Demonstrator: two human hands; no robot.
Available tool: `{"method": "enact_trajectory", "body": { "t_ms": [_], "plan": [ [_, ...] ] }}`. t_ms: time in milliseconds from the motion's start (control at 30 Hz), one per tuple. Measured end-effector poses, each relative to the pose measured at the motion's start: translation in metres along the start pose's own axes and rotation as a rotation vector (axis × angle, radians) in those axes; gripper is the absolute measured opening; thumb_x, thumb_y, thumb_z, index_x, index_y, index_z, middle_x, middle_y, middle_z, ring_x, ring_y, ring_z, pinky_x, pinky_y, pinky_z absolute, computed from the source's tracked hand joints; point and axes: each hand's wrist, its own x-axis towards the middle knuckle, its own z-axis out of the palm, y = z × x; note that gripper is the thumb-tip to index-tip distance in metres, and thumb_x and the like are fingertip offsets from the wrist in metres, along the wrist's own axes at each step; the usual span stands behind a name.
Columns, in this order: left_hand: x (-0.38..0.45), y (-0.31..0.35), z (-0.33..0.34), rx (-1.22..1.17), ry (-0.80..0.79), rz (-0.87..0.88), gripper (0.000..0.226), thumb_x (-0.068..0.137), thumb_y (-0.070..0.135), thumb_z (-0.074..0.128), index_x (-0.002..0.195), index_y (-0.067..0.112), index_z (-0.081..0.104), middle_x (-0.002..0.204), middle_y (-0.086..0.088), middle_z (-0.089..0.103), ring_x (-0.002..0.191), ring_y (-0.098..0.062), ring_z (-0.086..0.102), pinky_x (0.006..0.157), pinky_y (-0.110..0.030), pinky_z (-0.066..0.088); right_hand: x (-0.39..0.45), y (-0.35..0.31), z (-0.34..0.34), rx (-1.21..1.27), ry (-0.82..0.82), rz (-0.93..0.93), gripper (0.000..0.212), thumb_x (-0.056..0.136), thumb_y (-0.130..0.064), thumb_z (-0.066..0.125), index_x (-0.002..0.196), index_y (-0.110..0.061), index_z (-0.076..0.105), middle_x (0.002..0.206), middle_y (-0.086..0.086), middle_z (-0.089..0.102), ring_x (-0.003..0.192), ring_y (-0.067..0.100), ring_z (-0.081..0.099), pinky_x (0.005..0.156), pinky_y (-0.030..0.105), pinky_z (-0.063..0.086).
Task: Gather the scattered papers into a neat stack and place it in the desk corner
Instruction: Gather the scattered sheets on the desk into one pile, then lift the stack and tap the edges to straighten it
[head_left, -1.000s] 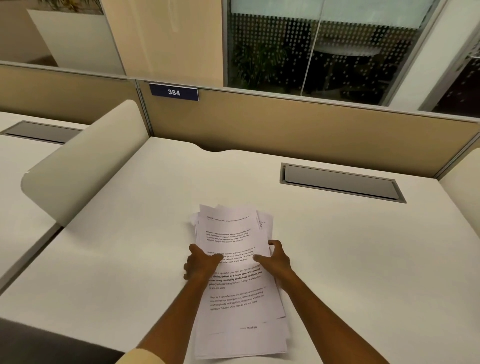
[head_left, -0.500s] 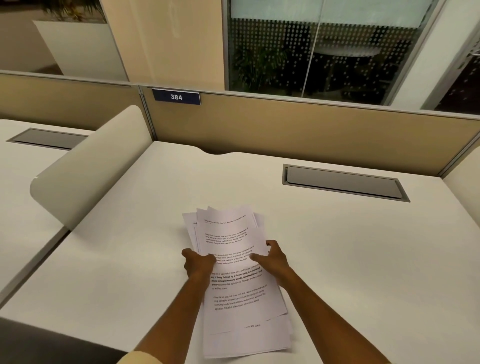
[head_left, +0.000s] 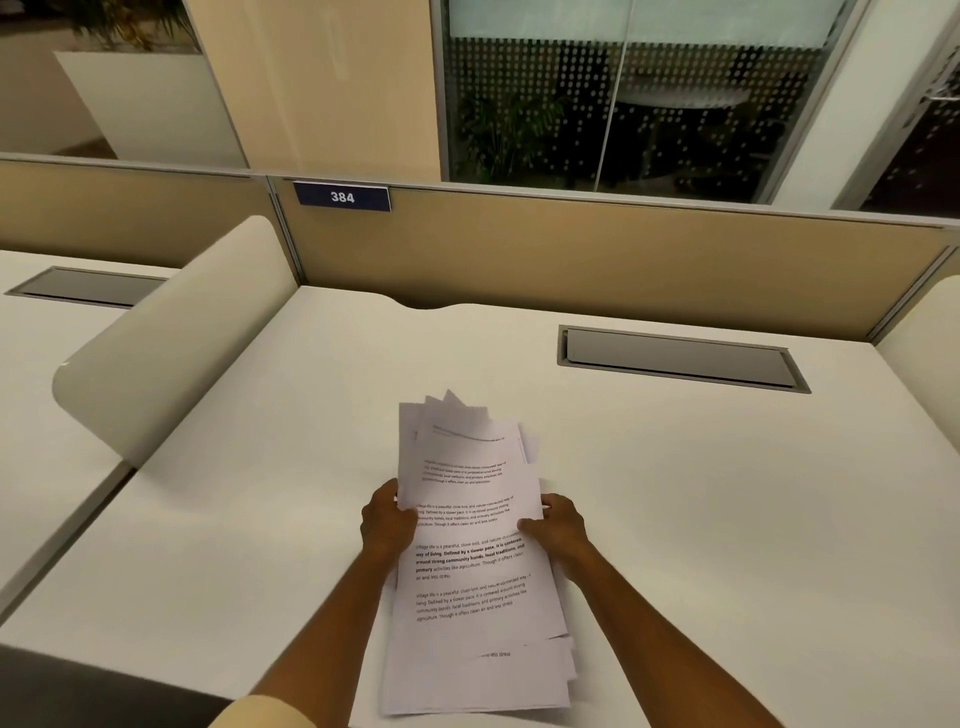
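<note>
Both hands, the left hand (head_left: 387, 522) and right hand (head_left: 558, 530), pinch the papers (head_left: 470, 561) between them by the side edges; squeezing inward evenly should square the corners fanned beyond the fingertips.

Warm, dim indoor light, soft shadows, wide-angle bending at the edges, slight motion blur throughout.

"384" on blue plate (head_left: 342, 196); "Village life…" txt on papers (head_left: 467, 545)
</note>
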Motion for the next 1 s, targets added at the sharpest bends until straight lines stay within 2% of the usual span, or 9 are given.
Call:
{"method": "enact_trajectory", "body": {
  "t_ms": [100, 167, 233, 300, 400, 533, 667, 867, 1000],
  "plan": [
    [-0.001, 0.005, 0.0, -0.115, -0.063, 0.148, 0.039, 0.092, 0.005, 0.057, 0.13, 0.009, 0.054, 0.122, -0.016, 0.066, 0.101, -0.037, 0.067, 0.088, -0.051, 0.057, 0.003, 0.009, -0.014, 0.076, 0.048, -0.011, 0.029, 0.078, -0.011, 0.072, 0.107, -0.011, 0.069, 0.112, 0.008, 0.073, 0.096, 0.022, 0.07, 0.088, 0.038, 0.058],
    [0.0, 0.013, -0.001, -0.221, -0.11, 0.189, 0.038, 0.093, 0.005, 0.059, 0.13, 0.008, 0.054, 0.122, -0.018, 0.065, 0.102, -0.038, 0.067, 0.087, -0.054, 0.057, 0.005, 0.015, -0.028, 0.161, 0.069, -0.024, 0.026, 0.078, -0.012, 0.075, 0.102, -0.016, 0.066, 0.111, 0.006, 0.072, 0.093, 0.019, 0.068, 0.081, 0.034, 0.058],
    [0.001, 0.026, -0.002, -0.312, -0.17, 0.234, 0.037, 0.092, 0.005, 0.061, 0.129, 0.008, 0.055, 0.122, -0.017, 0.065, 0.104, -0.038, 0.066, 0.086, -0.055, 0.057, 0.007, 0.016, -0.044, 0.256, 0.073, -0.038, 0.043, 0.077, -0.017, 0.08, 0.114, -0.015, 0.058, 0.116, 0.003, 0.065, 0.101, 0.021, 0.064, 0.084, 0.037, 0.058],
    [0.002, 0.041, 0.0, -0.374, -0.229, 0.287, 0.038, 0.092, 0.005, 0.062, 0.129, 0.009, 0.055, 0.122, -0.015, 0.066, 0.105, -0.036, 0.066, 0.084, -0.051, 0.059, 0.007, 0.014, -0.06, 0.366, 0.034, -0.052, 0.058, 0.077, -0.022, 0.082, 0.124, -0.018, 0.049, 0.118, 0.001, 0.061, 0.103, 0.021, 0.063, 0.08, 0.039, 0.059],
    [0.003, 0.062, 0.009, -0.434, -0.286, 0.32, 0.041, 0.091, 0.005, 0.064, 0.13, 0.008, 0.054, 0.122, -0.014, 0.066, 0.106, -0.034, 0.067, 0.083, -0.048, 0.06, 0.007, 0.005, -0.082, 0.46, -0.016, -0.077, 0.064, 0.076, -0.027, 0.082, 0.128, -0.025, 0.045, 0.117, 0.002, 0.066, 0.104, 0.023, 0.066, 0.077, 0.039, 0.06],
    [0.002, 0.091, 0.024, -0.497, -0.303, 0.371, 0.037, 0.089, 0.006, 0.066, 0.124, 0.012, 0.057, 0.115, -0.007, 0.068, 0.096, -0.02, 0.07, 0.068, -0.028, 0.062, 0.004, -0.014, -0.113, 0.445, 0.054, -0.191, 0.039, 0.079, -0.021, 0.079, 0.115, -0.016, 0.064, 0.115, 0.008, 0.072, 0.095, 0.022, 0.072, 0.066, 0.029, 0.06],
    [-0.001, 0.126, 0.042, -0.513, -0.288, 0.419, 0.033, 0.091, 0.01, 0.065, 0.122, 0.015, 0.057, 0.112, -0.001, 0.068, 0.092, -0.02, 0.071, 0.065, -0.027, 0.062, -0.001, -0.036, -0.146, 0.388, 0.163, -0.289, 0.019, 0.083, -0.019, 0.075, 0.099, -0.021, 0.066, 0.108, 0.007, 0.073, 0.077, 0.012, 0.075, 0.058, 0.024, 0.059],
    [-0.011, 0.177, 0.071, -0.552, -0.214, 0.479, 0.023, 0.094, 0.019, 0.06, 0.117, 0.021, 0.054, 0.102, 0.007, 0.067, 0.082, -0.009, 0.072, 0.059, -0.02, 0.06, -0.006, -0.065, -0.18, 0.277, 0.387, -0.426, 0.034, 0.087, -0.03, 0.071, 0.115, -0.013, 0.06, 0.109, 0.006, 0.07, 0.092, 0.025, 0.071, 0.078, 0.041, 0.062],
    [-0.018, 0.193, 0.086, -0.546, -0.196, 0.512, 0.03, 0.096, 0.024, 0.058, 0.125, 0.019, 0.052, 0.11, 0.001, 0.065, 0.093, -0.018, 0.069, 0.063, -0.021, 0.06, -0.01, -0.066, -0.186, 0.254, 0.501, -0.479, 0.037, 0.088, -0.033, 0.068, 0.117, -0.013, 0.059, 0.108, 0.003, 0.068, 0.091, 0.021, 0.069, 0.071, 0.029, 0.061]
  ]
}}
